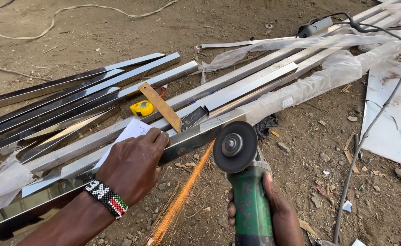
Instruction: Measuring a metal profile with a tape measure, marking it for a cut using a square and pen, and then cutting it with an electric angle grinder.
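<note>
My right hand [273, 207] grips a green angle grinder [250, 200] whose dark cutting disc [235, 146] bites into the end of a shiny square steel tube [186, 141]. Orange sparks [182, 196] stream down and to the left from the cut. My left hand [134, 166], with a beaded bracelet on the wrist, presses down on the same tube and pins a white sheet of paper [134, 130] under its fingers. A try square with a wooden-coloured blade [161, 107] lies across the tubes just beyond my left hand.
Several polished steel tubes [72, 98] lie on bare dirt at the left, others wrapped in clear plastic [328, 75] run to the upper right. A yellow tape measure [142, 108] sits among them. The grinder's grey cable [369, 127] loops to a power strip [314, 27]. A white sheet [396, 114] lies at right.
</note>
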